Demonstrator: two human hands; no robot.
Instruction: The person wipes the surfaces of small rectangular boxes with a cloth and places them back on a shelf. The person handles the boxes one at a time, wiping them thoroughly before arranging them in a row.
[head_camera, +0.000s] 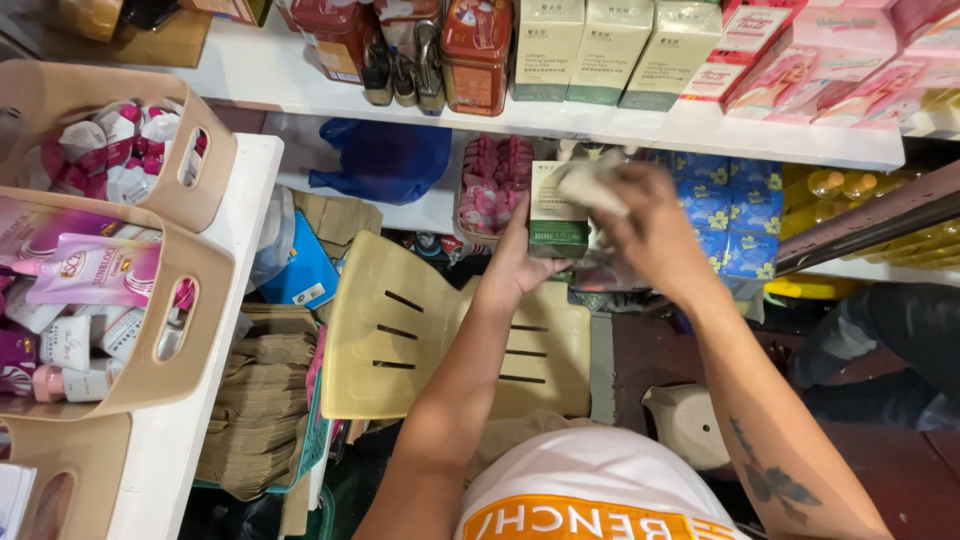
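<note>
Left hand (520, 262) had its fingers wrapped round a small green-and-cream box (556, 212), bracing it so the blurry right hand (648, 232) could rub it, fingers pinching a cloth (590, 186).

This is a small shop or its stockroom. A white shelf (640, 125) carries rows of identical boxed goods: green cartons (610, 50), pink boxes (850, 60) and red tins (476, 50). Beige bins (150, 370) hold sachets (90, 270), and a stack of paper bags (255, 410) lies beside a plastic chair (400, 340).
</note>
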